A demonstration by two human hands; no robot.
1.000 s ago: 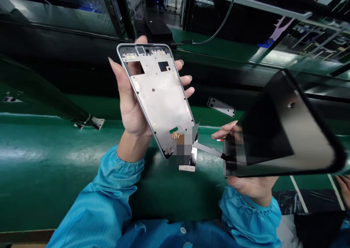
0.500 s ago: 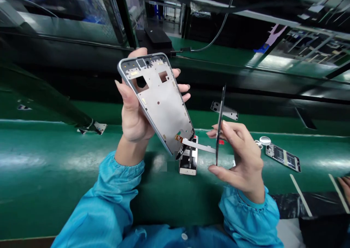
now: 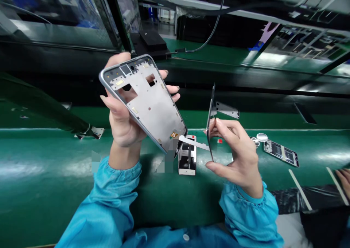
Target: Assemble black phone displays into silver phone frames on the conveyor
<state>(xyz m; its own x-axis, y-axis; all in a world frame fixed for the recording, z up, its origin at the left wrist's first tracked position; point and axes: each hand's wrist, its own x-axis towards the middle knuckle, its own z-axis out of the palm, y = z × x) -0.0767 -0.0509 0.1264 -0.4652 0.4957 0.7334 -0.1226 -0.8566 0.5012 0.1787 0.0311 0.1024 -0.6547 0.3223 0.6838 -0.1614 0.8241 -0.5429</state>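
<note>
The phone frame (image 3: 153, 107), up and left of the white phone (image 3: 187, 157), looks light and stiff, best gripped by its rims; the left hand (image 3: 121, 124) cradles it tilted, fingers behind, wrist raised. To the right of the white phone, the right hand (image 3: 242, 148) pinches upright a thin panel (image 3: 210, 106), possibly a screen, probably fragile; the flat strip (image 3: 194, 142) between seems easily torn.

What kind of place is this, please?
Probably an electronics workshop or phone repair line: a bare phone frame in the left hand, an opened phone on the green bench, and metal shelving behind.
</note>
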